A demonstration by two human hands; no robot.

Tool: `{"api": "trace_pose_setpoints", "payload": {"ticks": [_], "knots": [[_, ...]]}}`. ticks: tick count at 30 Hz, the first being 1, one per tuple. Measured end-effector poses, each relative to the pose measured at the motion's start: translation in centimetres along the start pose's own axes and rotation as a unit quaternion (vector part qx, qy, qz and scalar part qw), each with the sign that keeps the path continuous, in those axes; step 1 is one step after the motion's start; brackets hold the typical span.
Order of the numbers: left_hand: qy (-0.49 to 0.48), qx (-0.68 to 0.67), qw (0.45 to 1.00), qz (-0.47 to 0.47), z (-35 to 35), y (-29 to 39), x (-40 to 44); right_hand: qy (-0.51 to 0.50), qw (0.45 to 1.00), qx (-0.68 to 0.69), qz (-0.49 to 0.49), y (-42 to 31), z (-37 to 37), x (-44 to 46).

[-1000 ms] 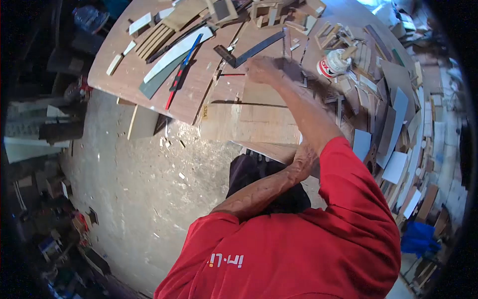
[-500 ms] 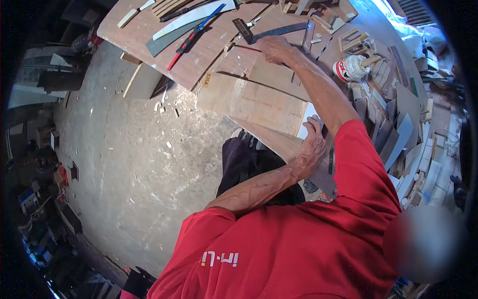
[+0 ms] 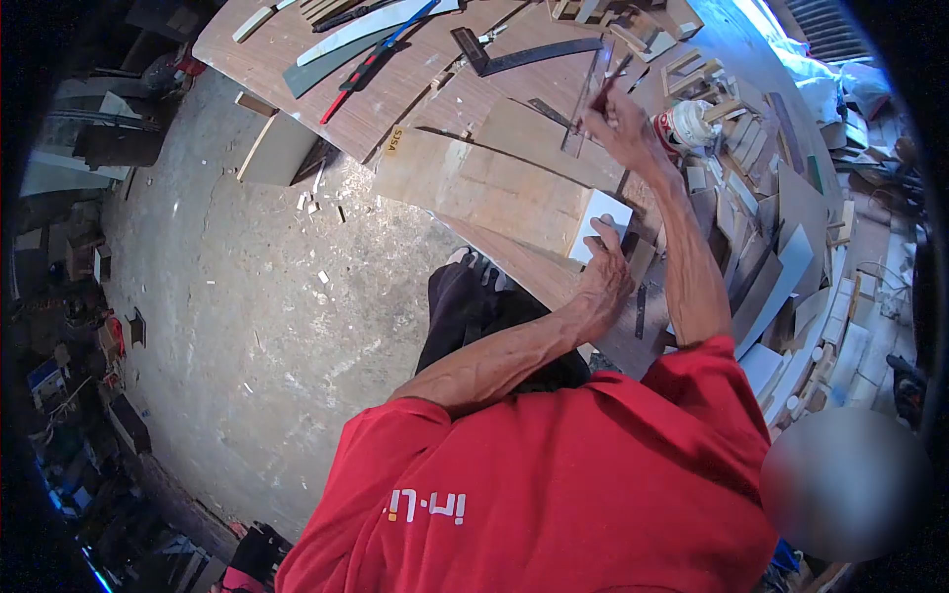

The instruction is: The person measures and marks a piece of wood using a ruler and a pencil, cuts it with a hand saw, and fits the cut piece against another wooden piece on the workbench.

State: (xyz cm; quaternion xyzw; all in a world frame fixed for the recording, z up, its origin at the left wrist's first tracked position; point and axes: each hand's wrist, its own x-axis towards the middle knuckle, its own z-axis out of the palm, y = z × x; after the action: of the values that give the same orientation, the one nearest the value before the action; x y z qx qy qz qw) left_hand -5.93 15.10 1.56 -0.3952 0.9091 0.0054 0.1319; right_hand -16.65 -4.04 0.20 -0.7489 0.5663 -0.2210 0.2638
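My left hand presses its fingers onto a small white rectangular panel. That panel lies across the right end of a long plywood board on the bench. Farther forward, my right hand is raised above the bench with its fingers closed round a slim dark-red stick, pencil-like; its exact kind is unclear. A dark L-shaped try square lies to the left of this hand. Just to its right is a white tub with red lettering.
A long red, black and blue tool rests on the bench beside curved strips. Wood offcuts stand piled at the right. Below the bench's left edge, a board leans and scraps litter the concrete floor.
My right hand has left the try square and moved right, toward the tub, with the stick. My left hand has shifted slightly, and more of the white panel shows.
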Motion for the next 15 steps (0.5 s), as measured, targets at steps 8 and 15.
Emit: {"api": "trace_pose_setpoints", "payload": {"ticks": [8, 15], "knots": [[0.076, -0.020, 0.997, 0.018, 0.1, -0.7, -0.7, -0.028, 0.995, -0.090, -0.010, -3.3, -0.4, -6.5], [0.044, -0.016, 0.998, 0.040, -0.2, -0.8, -0.7, -0.130, 0.985, -0.111, -0.005, -4.7, -0.9, -6.2]]}}
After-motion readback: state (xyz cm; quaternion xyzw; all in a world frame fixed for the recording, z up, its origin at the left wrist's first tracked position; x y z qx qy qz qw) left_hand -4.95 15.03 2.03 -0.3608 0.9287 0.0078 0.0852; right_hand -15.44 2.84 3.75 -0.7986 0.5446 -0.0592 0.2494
